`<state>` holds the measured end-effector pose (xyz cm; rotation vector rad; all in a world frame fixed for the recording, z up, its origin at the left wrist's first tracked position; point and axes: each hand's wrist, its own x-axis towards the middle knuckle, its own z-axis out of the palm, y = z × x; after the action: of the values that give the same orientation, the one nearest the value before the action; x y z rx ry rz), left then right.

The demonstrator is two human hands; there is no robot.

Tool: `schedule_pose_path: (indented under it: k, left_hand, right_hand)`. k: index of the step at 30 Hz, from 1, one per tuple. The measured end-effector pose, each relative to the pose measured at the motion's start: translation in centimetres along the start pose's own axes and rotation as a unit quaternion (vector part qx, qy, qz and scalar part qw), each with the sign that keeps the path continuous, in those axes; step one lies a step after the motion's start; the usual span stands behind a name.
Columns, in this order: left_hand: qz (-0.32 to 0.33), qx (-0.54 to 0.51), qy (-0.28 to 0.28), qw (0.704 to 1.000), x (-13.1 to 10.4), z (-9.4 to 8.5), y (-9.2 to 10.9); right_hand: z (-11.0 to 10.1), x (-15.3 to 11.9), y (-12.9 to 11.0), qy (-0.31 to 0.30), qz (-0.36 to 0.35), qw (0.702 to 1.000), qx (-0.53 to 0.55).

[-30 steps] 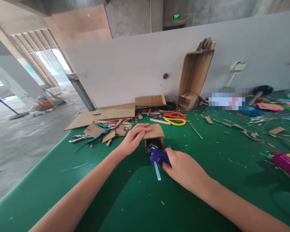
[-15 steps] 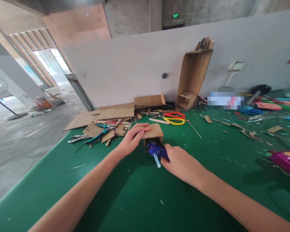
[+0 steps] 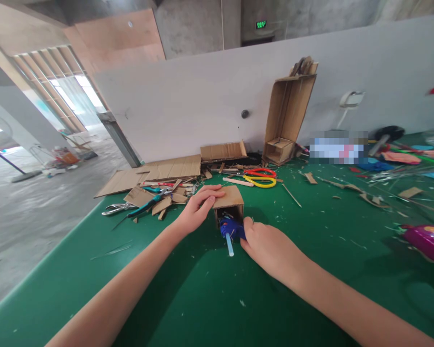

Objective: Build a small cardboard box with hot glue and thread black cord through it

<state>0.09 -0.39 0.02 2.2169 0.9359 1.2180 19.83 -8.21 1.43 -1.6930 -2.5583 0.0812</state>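
A small cardboard box (image 3: 228, 196) sits on the green table, its open side facing me. My left hand (image 3: 199, 207) holds the box at its left, the fingers bent over the top edge. In my right hand (image 3: 262, 239) is a blue hot glue gun (image 3: 231, 228), gripped by its handle. Its front end reaches into the box opening, so the nozzle is hidden. A translucent glue stick (image 3: 230, 245) juts out of the gun's back toward me.
Scissors with red and yellow handles (image 3: 259, 181) lie behind the box. Cardboard scraps (image 3: 173, 168) and teal-handled pliers (image 3: 148, 206) are to the left. A tall cardboard structure (image 3: 289, 113) leans near the white partition. A magenta object (image 3: 425, 241) lies at the right.
The glue gun has tilted, its glue stick's rear end swinging left and slightly down. My right hand has shifted slightly with it. My left hand and the box stay nearly in place.
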Motion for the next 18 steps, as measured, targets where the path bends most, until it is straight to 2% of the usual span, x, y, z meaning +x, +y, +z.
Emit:
schedule_pose_path:
  k: [14,18]
  left_hand:
    - [-0.001,-0.007,0.001,1.000,0.1,0.0,0.1]
    - [-0.005,-0.009,-0.002,1.000,0.0,0.0,0.0]
  right_hand:
    - [0.4,-0.7,-1.3,0.004,0.017,0.997,-0.080]
    - [0.2,-0.7,-2.1,-0.012,0.033,0.996,-0.080]
